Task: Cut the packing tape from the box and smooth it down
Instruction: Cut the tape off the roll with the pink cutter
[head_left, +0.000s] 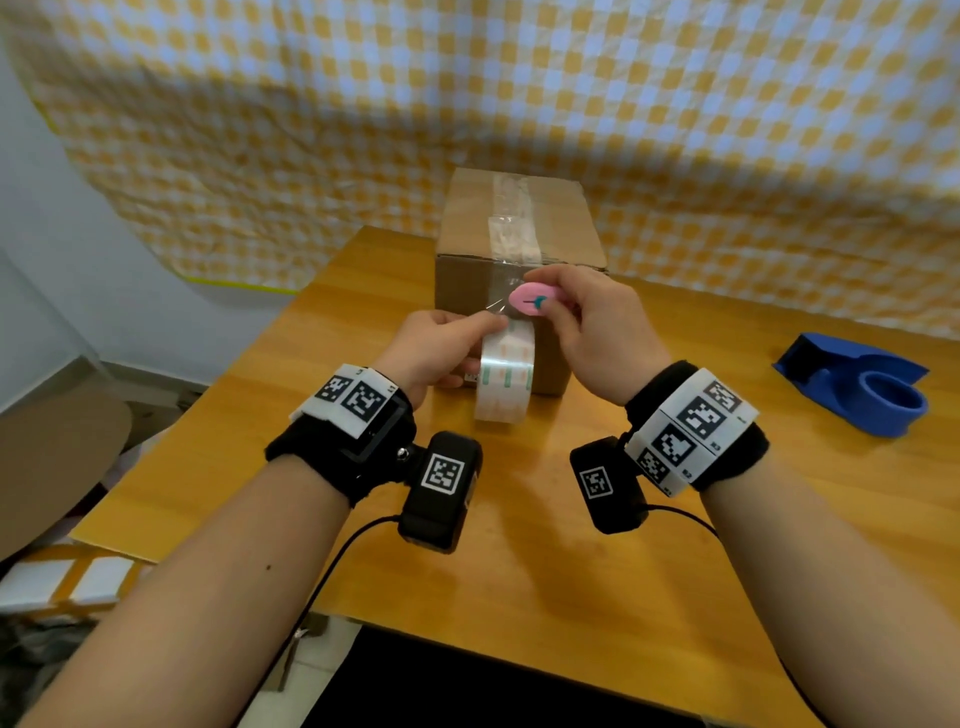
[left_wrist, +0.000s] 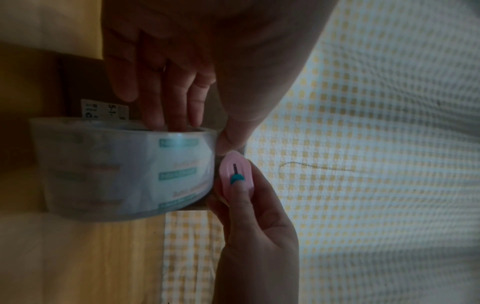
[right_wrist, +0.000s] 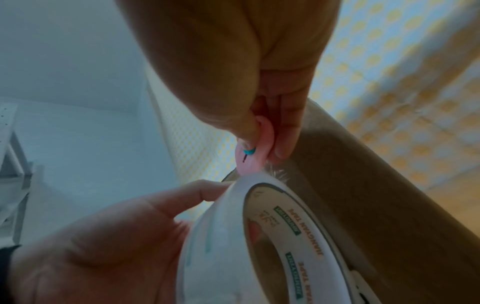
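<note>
A brown cardboard box (head_left: 545, 228) stands on the wooden table (head_left: 597, 571), with clear tape (head_left: 511, 218) running over its top and down its near face. My left hand (head_left: 441, 348) grips the clear tape roll (head_left: 506, 376) in front of the box, fingers inside the core (left_wrist: 171, 102) and thumb on the rim. My right hand (head_left: 597, 327) pinches a small pink cutter (head_left: 532, 300) with a teal slider (left_wrist: 237, 178), its tip at the stretched tape just above the roll (right_wrist: 259, 236). The blade itself is hidden.
A blue tape dispenser (head_left: 862, 384) sits on the table at the right. A yellow-checked cloth (head_left: 519, 104) hangs behind the box. Cardboard and white boxes (head_left: 67, 577) lie on the floor at the left. A black surface (head_left: 493, 686) lies below the table's near edge.
</note>
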